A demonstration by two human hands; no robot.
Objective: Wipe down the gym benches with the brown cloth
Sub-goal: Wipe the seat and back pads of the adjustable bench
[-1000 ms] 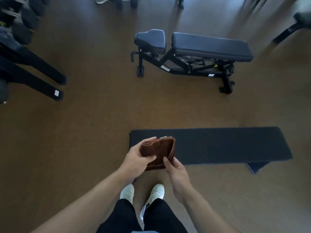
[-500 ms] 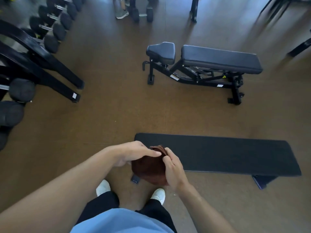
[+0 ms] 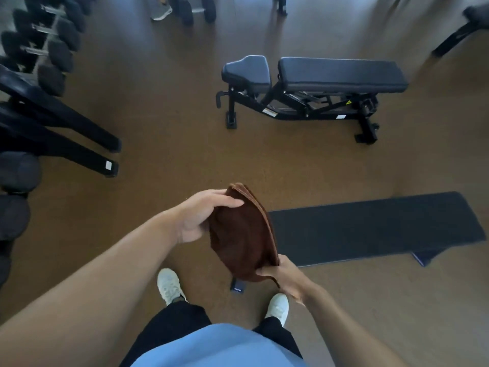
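Observation:
A folded brown cloth (image 3: 242,234) is held up in front of me between both hands. My left hand (image 3: 199,215) grips its upper left edge, thumb on top. My right hand (image 3: 284,275) pinches its lower right corner. Just behind the cloth, a flat black bench (image 3: 370,229) runs off to the right; the cloth hides its left end. Farther back stands an adjustable black bench (image 3: 341,74) with a separate seat pad (image 3: 247,74) on a black frame.
A dumbbell rack (image 3: 53,128) with several black dumbbells (image 3: 59,54) fills the left side, its feet reaching onto the brown floor. More weights and someone's shoe (image 3: 160,11) lie at the top. My white shoes (image 3: 169,286) stand below the cloth.
The cloth has opened out from a bunched wad into a larger folded sheet. My hands have spread apart, left up and right down. The view has shifted, so the flat bench sits farther right.

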